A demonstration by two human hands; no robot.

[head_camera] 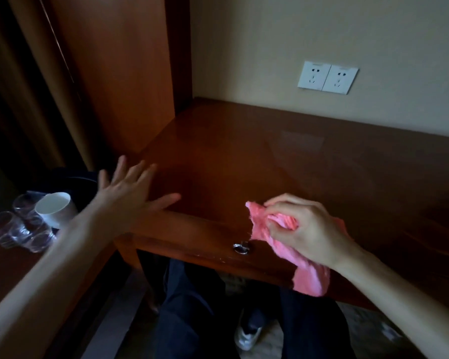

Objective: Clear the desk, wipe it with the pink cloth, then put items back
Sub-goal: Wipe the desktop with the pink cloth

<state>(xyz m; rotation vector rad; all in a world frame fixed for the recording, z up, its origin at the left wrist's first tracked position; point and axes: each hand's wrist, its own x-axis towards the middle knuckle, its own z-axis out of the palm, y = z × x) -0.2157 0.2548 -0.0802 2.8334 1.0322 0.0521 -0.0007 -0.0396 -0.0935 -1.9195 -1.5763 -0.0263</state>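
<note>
Pink cloth [267,224] is bunched in the right hand [306,229] over the desk [244,156] front edge, tail hung toward the person. Left hand [130,193] is spread flat at the front-left corner.

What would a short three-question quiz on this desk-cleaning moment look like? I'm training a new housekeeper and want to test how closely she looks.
1. True or false: the right hand grips the pink cloth.
2. Where does the white cup stand?
A. on the desk
B. on a lower surface to the left, beside clear glasses
C. on the floor
3. Fill in: the left hand is spread open over the desk's ____ corner.

Key: 1 true; 2 B, next to the glasses; 3 near left.
</note>
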